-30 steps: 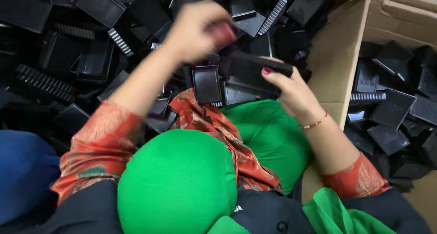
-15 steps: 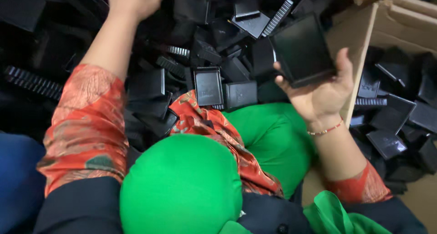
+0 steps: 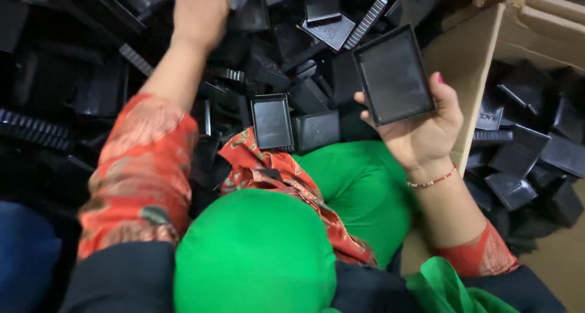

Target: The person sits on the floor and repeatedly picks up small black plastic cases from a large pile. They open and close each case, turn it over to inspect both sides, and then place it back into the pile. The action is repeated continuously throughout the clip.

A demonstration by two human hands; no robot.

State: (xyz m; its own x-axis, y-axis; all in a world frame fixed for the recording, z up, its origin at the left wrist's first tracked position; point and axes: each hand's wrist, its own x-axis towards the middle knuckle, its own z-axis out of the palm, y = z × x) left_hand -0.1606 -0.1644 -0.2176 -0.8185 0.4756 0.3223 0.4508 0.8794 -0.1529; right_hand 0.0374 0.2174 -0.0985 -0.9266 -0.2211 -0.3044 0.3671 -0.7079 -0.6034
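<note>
Right hand [image 3: 420, 127] cradles a shallow black tray [image 3: 394, 75], fingers curled at its edges. At three o'clock, a cardboard box [image 3: 524, 26] holds black trays. Left hand [image 3: 200, 11], at eleven o'clock, grips a piece in the black pile [image 3: 292, 39].

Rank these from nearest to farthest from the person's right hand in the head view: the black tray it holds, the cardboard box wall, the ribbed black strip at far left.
1. Black tray, in the right hand.
2. Cardboard box wall, just right.
3. Ribbed black strip, far left.
</note>
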